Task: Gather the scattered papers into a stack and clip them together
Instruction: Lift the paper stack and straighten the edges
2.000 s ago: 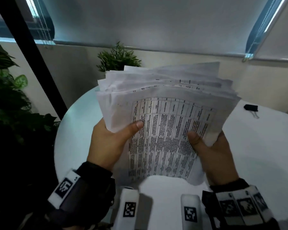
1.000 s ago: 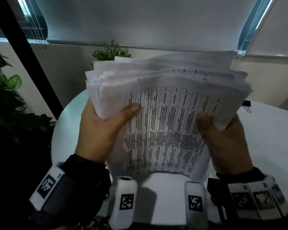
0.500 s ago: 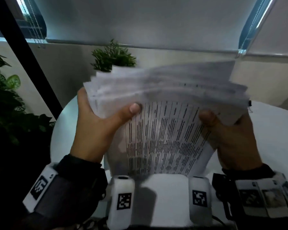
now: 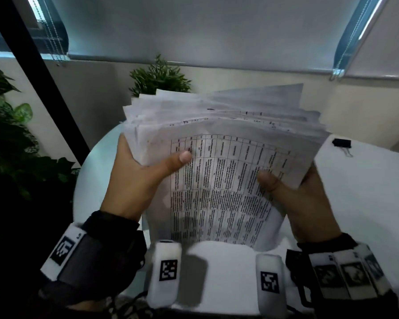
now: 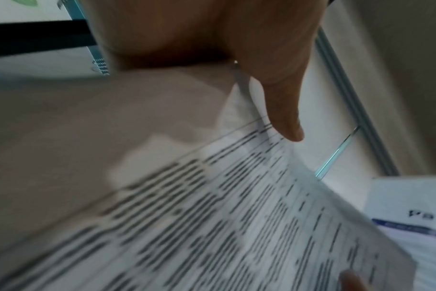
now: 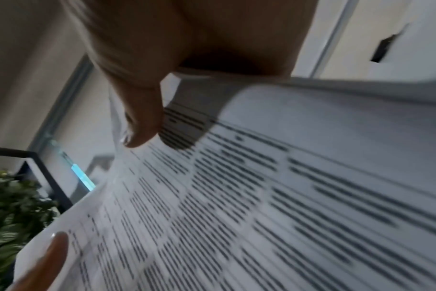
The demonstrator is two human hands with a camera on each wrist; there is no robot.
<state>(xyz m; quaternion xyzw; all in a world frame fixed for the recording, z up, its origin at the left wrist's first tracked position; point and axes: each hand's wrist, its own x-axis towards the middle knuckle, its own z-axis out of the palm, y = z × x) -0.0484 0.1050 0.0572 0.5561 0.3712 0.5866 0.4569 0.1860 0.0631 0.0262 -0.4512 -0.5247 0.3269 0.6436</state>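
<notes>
We hold the papers (image 4: 219, 162) upright between us and the window, their lower edge down on the table (image 4: 366, 203) near its front edge. Our left hand (image 4: 138, 178) grips the stack's left side, thumb curled across the printed front sheet and fingers hidden behind. Our right hand (image 4: 302, 199) grips the right side the same way, thumb on the front. The sheets are gathered but not flush: their top edges fan out in steps, and the left corners splay.

The clip (image 4: 341, 143) lies flat on the table toward its far right edge, well apart from the stack and beyond its upper right corner. So it lies to the right of both hands, and the right hand is plainly the nearer one. The stack's top edge runs left to right.

We judge the squaring is unfinished. Once the edges are flush, the left hand would have to carry the stack alone while the right reaches right and away for the clip.
</notes>
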